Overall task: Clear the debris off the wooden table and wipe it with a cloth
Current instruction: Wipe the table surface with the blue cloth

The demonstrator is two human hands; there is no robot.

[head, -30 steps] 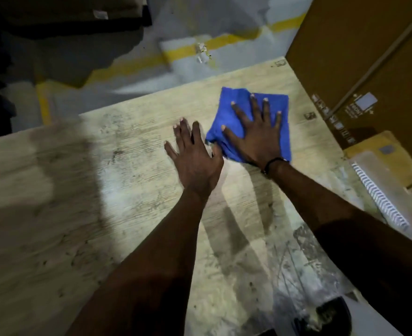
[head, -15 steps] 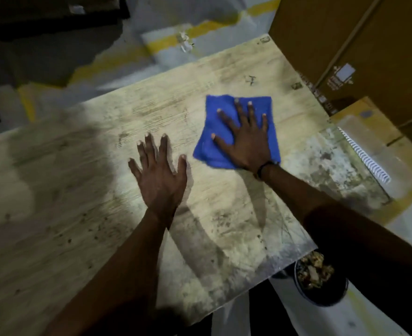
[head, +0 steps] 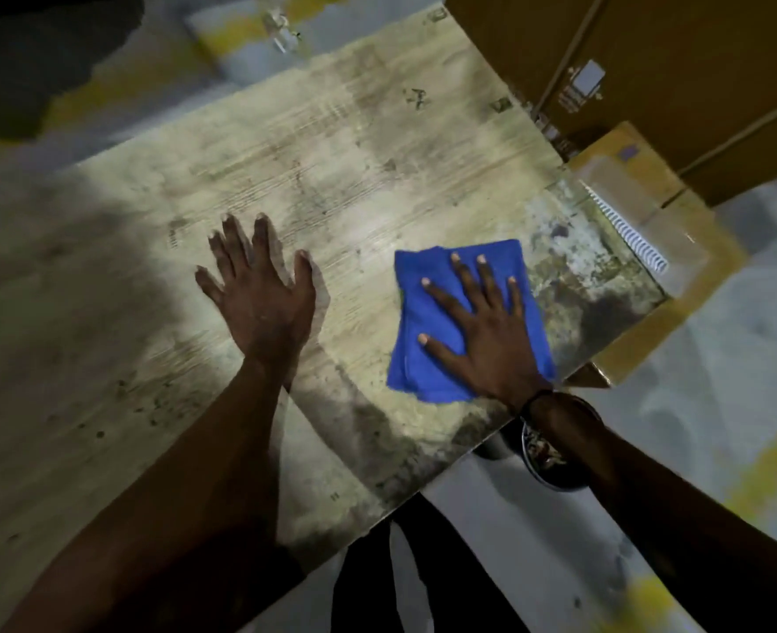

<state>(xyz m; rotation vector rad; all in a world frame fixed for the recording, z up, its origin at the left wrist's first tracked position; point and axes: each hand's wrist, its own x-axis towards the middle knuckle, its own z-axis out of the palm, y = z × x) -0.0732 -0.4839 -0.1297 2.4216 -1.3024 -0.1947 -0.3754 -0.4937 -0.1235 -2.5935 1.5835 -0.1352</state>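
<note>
We see the right hand (head: pixel 487 331) lying flat on the folded blue cloth (head: pixel 427 358), fingers straight and spread, palm pressing it against the wooden counter (head: pixel 331 175); nothing is gripped. The cloth sits under that hand, near the counter's near edge, with its corners showing beyond the fingertips and past the wrist, where a dark band (head: pixel 535 397) circles the arm. The left hand (head: pixel 258 294) rests to the left of the cloth, apart from it, also flat on the bare wood with fingers extended and spread. Just right of the right hand the counter surface looks blotched and stained. Beyond that edge stand brown cardboard boxes (head: pixel 651 84), one bearing a spiral-bound pad (head: pixel 628 230). Below the right wrist, off the counter, a dark bowl (head: pixel 546 463) on the floor holds bits of debris (head: pixel 537 445).
</note>
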